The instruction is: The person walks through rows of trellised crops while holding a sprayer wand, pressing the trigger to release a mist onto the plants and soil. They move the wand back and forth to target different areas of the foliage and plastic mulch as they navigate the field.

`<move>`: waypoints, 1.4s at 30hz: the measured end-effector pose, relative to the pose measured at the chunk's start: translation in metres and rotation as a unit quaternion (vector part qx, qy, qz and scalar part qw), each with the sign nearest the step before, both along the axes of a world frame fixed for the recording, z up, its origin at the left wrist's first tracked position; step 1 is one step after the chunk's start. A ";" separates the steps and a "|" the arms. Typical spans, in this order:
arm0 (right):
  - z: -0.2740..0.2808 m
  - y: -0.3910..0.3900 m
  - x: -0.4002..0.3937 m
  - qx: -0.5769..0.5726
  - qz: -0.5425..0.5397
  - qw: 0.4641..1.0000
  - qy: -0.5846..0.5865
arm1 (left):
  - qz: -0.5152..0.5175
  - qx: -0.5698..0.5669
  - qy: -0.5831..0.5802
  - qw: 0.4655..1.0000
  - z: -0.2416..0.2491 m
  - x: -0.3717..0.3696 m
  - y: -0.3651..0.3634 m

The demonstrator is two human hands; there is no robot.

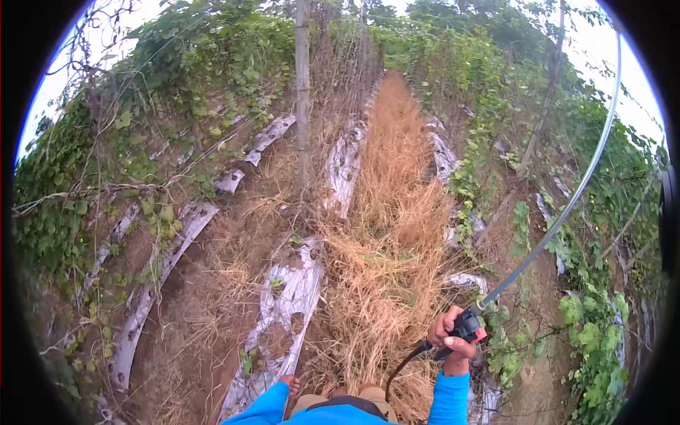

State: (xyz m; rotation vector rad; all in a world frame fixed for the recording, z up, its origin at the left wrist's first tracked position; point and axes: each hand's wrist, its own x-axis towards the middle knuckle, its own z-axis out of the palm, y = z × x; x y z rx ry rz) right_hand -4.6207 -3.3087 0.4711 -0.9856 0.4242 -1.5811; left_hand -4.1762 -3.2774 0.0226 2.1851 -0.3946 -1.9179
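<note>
The black handle (467,326) is held in the lower right of the frame by the right hand (459,347), whose fingers are wrapped about the grip with the thumb laid along its near side. A red part (482,334) is seen on the handle's right side. From the handle's upper end a long pale wand (553,232) is carried toward the upper right, and from its lower end a black hose (405,362) is led down to the bottom edge. The handle is apparently gripped at the joint of wand and hose so that the wand can be steered one-handed and kept off the foliage; the bend in the wand may be partly owed to the lens.

The left hand (290,383) is held low, at bottom centre-left, beside the tan trousers (382,400), well apart from the handle. Its fingers appear curled, but whether anything is held in them cannot be told.

Beyond, a strip of dry straw (382,276) is bordered by torn pale sheeting (290,290), seemingly laid to cover the soil along the plant rows. Green vines (588,319) are massed at both sides, and a wooden post (303,85) is set upright at upper centre-left, probably as support.

The wand's far end is hard to make out at the dark rim, and the hose's lower end is hidden.
</note>
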 end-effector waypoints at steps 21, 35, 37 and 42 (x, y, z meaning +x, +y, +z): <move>0.111 0.195 0.133 -0.005 0.450 0.893 -0.004 | 0.082 -0.050 0.001 0.995 0.023 0.050 0.375; 0.079 0.324 0.286 -0.048 0.375 0.911 -0.164 | 0.041 -0.102 0.075 0.991 0.002 0.135 0.519; 0.075 0.339 0.305 -0.042 0.394 0.896 -0.204 | 0.054 -0.077 0.040 0.995 0.021 0.141 0.548; 0.066 0.388 0.338 -0.019 0.401 0.878 -0.259 | 0.107 -0.034 0.100 0.989 0.003 0.161 0.643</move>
